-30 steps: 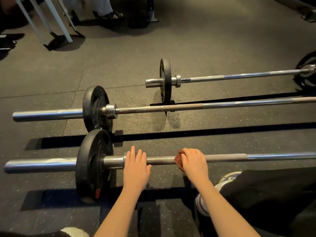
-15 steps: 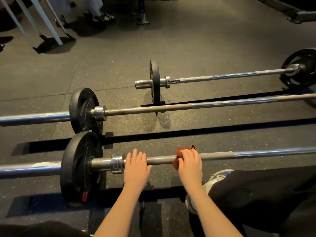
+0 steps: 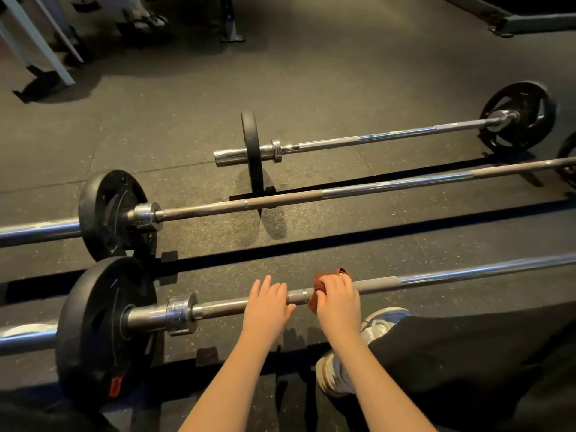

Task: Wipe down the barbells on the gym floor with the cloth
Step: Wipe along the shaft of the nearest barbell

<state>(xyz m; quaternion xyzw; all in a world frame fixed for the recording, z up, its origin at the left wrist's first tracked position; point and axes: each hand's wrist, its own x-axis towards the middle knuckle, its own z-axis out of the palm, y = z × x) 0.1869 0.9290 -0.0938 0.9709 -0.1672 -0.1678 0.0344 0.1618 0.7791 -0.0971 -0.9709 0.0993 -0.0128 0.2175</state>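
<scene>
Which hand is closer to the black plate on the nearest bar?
Left. Left hand rests on the bar right of the plate; right hand grips the cloth farther along.

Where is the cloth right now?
Head view, lower centre: the reddish cloth sits on the nearest barbell, gripped by the right hand, just right of the left hand resting flat on the same bar.
</scene>
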